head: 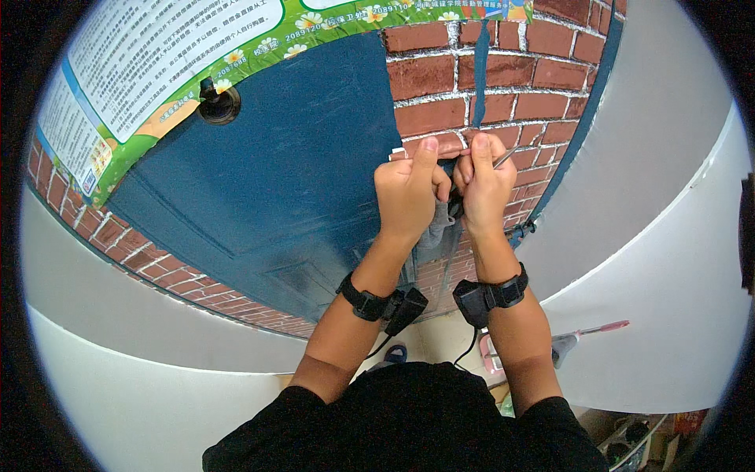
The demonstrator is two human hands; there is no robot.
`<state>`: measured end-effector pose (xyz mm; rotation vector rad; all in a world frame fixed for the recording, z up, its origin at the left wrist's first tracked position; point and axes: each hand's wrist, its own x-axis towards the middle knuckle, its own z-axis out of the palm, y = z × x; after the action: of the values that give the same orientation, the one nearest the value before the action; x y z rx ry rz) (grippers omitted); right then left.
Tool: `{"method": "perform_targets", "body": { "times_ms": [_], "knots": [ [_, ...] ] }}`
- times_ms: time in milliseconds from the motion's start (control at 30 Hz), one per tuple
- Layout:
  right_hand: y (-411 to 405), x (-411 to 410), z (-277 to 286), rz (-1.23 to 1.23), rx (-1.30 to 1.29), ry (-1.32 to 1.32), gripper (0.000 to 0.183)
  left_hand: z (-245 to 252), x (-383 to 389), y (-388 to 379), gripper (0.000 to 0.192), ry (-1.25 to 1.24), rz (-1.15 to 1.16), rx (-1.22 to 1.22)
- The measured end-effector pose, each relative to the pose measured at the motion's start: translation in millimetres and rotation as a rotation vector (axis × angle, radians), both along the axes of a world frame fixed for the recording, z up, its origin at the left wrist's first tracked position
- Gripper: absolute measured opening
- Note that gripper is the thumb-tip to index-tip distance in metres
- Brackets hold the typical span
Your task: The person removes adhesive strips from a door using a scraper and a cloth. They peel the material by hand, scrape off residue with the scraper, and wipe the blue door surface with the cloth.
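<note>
Before me is a blue door [283, 135] partly covered by brick-patterned adhesive film [430, 76]. My left hand [407, 192] pinches a strip of the brick-patterned film [449, 145] between thumb and bent fingers, the strip's rolled end sticking out past the thumb. Close beside it, my right hand [488, 189] grips the strip's other side. A thin metal tool [506, 157] pokes out from the right hand's fingers; its kind is unclear. Above the hands, a narrow bare blue streak [481, 76] runs down through the film. Something grey, perhaps cloth [437, 224], shows behind the wrists.
A green-bordered poster [177, 53] bearing writing covers the door's upper part, beside a dark round door fitting [219, 106]. White walls [637, 283] flank the doorway. Lower right are a dustpan [491, 354], a brush with a pink handle [601, 328] and a rack [634, 439].
</note>
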<state>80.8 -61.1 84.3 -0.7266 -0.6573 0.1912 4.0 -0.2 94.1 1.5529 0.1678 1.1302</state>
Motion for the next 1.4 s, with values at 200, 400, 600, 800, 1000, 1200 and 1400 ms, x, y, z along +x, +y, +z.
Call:
{"method": "perform_targets", "body": {
  "times_ms": [200,400,600,800,1000,1200,1400],
  "knots": [
    [1.5,-2.0,-1.6,-0.022,0.030,-0.019,0.029,-1.2,-0.9,-0.1,0.057,-0.011,-0.030,-0.017],
    [4.3,-3.8,-3.1,-0.037,0.062,-0.022,0.029,-2.1,-1.4,0.6,0.057,-0.039,-0.036,0.021],
    [-6.7,0.0,-0.8,-0.014,-0.004,-0.029,0.029,1.3,-3.0,-0.6,0.061,-0.012,-0.047,-0.011],
    [-28.0,1.5,11.9,0.109,-0.131,0.102,0.015,-6.2,-4.4,4.0,0.047,0.066,-0.068,0.000],
    [-25.6,9.0,8.2,0.159,-0.092,0.055,0.014,7.8,-9.6,-12.0,0.053,0.090,-0.080,-0.233],
    [-13.0,11.1,2.8,0.117,0.006,-0.012,0.019,22.4,-12.0,-12.7,0.052,0.092,-0.224,-0.430],
    [-11.5,11.5,4.4,0.089,-0.013,0.024,0.019,28.2,-3.8,-9.8,0.042,0.112,-0.182,-0.485]
  ]
}}
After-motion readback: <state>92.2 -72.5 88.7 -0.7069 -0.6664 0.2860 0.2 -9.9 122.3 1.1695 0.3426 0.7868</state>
